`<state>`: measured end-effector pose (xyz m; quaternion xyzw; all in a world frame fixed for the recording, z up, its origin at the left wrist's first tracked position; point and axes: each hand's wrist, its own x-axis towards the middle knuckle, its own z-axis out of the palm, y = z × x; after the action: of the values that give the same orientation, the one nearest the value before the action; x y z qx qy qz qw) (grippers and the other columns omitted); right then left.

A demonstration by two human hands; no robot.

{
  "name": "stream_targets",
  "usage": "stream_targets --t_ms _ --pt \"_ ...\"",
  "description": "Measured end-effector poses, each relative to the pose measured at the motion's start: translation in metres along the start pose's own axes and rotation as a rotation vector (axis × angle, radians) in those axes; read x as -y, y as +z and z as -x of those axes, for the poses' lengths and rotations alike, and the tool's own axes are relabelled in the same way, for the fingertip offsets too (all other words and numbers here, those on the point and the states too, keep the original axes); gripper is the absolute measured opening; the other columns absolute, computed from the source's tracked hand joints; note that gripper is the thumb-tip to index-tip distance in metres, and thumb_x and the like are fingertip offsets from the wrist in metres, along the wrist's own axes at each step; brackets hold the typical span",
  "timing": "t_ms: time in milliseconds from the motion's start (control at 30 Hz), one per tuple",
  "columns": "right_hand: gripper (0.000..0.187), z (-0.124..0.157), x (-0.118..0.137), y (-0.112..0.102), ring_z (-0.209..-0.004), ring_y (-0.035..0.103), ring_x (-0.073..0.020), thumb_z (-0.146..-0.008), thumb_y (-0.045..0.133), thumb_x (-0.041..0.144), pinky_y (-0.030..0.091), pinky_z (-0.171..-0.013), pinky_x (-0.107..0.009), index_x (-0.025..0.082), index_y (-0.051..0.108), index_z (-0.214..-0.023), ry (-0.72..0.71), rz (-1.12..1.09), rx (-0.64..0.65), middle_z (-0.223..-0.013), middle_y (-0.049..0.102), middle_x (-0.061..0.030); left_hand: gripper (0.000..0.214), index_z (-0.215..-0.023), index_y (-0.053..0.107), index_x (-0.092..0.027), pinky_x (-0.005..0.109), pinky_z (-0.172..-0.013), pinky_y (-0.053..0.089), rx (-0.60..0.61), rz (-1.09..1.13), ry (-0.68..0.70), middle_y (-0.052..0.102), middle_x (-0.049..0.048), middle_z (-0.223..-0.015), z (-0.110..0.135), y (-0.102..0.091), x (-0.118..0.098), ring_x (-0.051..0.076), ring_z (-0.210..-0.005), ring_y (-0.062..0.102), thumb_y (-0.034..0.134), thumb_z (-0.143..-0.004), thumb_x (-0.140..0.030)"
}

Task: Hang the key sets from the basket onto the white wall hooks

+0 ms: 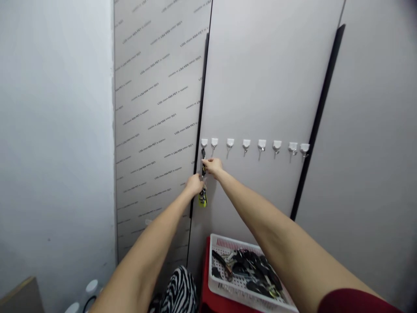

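Note:
A row of several white wall hooks [254, 145] runs across a grey cabinet door [260, 78]. A key bunch with a black strap and a yellow tag [203, 198] hangs from the leftmost hook [204, 143]. My right hand [213, 166] pinches the strap just below that hook. My left hand [194, 184] is closed around the lower part of the bunch, beside the yellow tag. The other hooks are bare.
A white perforated basket [217, 243] holding several dark keys and fobs sits on a red surface [206, 291] below the hooks. Black vertical handles [317, 117] edge the doors. A white wall [55, 130] stands at left, with bottle caps [91, 287] at the bottom.

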<state>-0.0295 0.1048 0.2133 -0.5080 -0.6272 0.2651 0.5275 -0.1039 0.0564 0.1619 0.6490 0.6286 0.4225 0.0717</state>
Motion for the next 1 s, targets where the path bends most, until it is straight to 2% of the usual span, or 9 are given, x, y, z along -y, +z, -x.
stream_targets --t_ms 133,200,267,400,500,633,700,867,1000 --pt "0.024 0.017 -0.025 -0.020 -0.057 0.049 -0.0078 -0.058 0.051 0.032 0.034 -0.045 -0.016 0.012 0.054 -0.072 -0.087 0.119 0.047 -0.070 0.056 -0.0042 0.035 -0.095 0.047 -0.012 0.024 -0.070 0.036 0.011 0.026 0.029 0.056 0.0085 -0.087 0.015 0.008 0.015 0.015 -0.079 0.050 0.047 -0.061 -0.017" --pt "0.024 0.034 -0.048 -0.037 -0.055 0.048 -0.0071 -0.061 0.049 0.029 0.033 -0.043 -0.015 0.011 0.054 -0.075 -0.114 0.205 0.171 -0.070 0.056 -0.0045 0.035 -0.096 0.047 -0.012 0.023 -0.071 0.037 0.042 0.077 0.034 0.055 0.0076 -0.089 0.024 0.020 0.024 0.013 -0.079 0.050 0.047 -0.061 -0.016" --pt "0.024 0.057 -0.077 -0.057 -0.052 0.047 -0.0066 -0.061 0.049 0.026 0.032 -0.042 -0.015 0.011 0.054 -0.078 -0.071 0.286 0.343 -0.067 0.056 -0.0040 0.034 -0.095 0.047 -0.011 0.022 -0.071 0.037 0.085 0.123 0.028 0.055 0.0076 -0.089 0.037 0.037 0.032 0.012 -0.078 0.050 0.046 -0.061 -0.016" --pt "0.025 0.108 -0.141 -0.100 -0.052 0.047 -0.0073 -0.059 0.050 0.023 0.034 -0.044 -0.016 0.010 0.055 -0.080 0.092 0.460 0.673 -0.065 0.056 -0.0026 0.031 -0.092 0.048 -0.009 0.021 -0.069 0.039 0.274 0.159 0.040 0.056 0.0079 -0.084 0.079 0.082 0.035 0.011 -0.075 0.051 0.045 -0.062 -0.015" --pt "0.025 0.137 -0.177 -0.126 -0.058 0.049 -0.0096 -0.055 0.053 0.022 0.035 -0.051 -0.017 0.012 0.057 -0.078 0.111 0.655 0.796 -0.066 0.057 -0.0014 0.031 -0.091 0.049 -0.012 0.021 -0.068 0.039 0.464 0.081 0.134 0.056 0.0063 -0.085 0.115 0.112 0.030 0.012 -0.076 0.051 0.045 -0.062 -0.018" --pt "0.031 0.159 -0.198 -0.144 -0.065 0.051 -0.0137 -0.052 0.054 0.025 0.035 -0.054 -0.019 0.016 0.057 -0.082 -0.004 0.903 0.801 -0.074 0.058 -0.0026 0.033 -0.091 0.050 -0.019 0.026 -0.072 0.036 0.639 -0.174 0.305 0.055 0.0038 -0.091 0.146 0.130 0.020 0.016 -0.083 0.048 0.048 -0.058 -0.022" --pt "0.033 0.165 -0.200 -0.144 -0.069 0.051 -0.0160 -0.054 0.053 0.030 0.035 -0.056 -0.021 0.018 0.056 -0.084 -0.070 0.993 0.774 -0.077 0.057 -0.0043 0.037 -0.093 0.049 -0.022 0.029 -0.073 0.035 0.681 -0.284 0.320 0.055 0.0040 -0.092 0.150 0.132 0.015 0.019 -0.086 0.047 0.050 -0.056 -0.025" --pt "0.032 0.174 -0.199 -0.127 -0.079 0.047 -0.0229 -0.056 0.049 0.037 0.033 -0.065 -0.030 0.017 0.059 -0.078 -0.145 1.155 0.635 -0.082 0.054 -0.0117 0.048 -0.100 0.044 -0.022 0.030 -0.071 0.034 0.654 -0.288 0.242 0.056 0.0060 -0.089 0.149 0.135 0.011 0.022 -0.085 0.048 0.053 -0.053 -0.025" --pt "0.021 0.178 -0.198 -0.116 -0.081 0.045 -0.0223 -0.055 0.051 0.033 0.032 -0.067 -0.030 0.017 0.060 -0.066 -0.170 1.117 0.600 -0.082 0.053 -0.0102 0.043 -0.094 0.047 -0.022 0.030 -0.073 0.032 0.614 -0.212 0.222 0.055 0.0060 -0.090 0.149 0.139 0.015 0.022 -0.086 0.047 0.053 -0.052 -0.024"
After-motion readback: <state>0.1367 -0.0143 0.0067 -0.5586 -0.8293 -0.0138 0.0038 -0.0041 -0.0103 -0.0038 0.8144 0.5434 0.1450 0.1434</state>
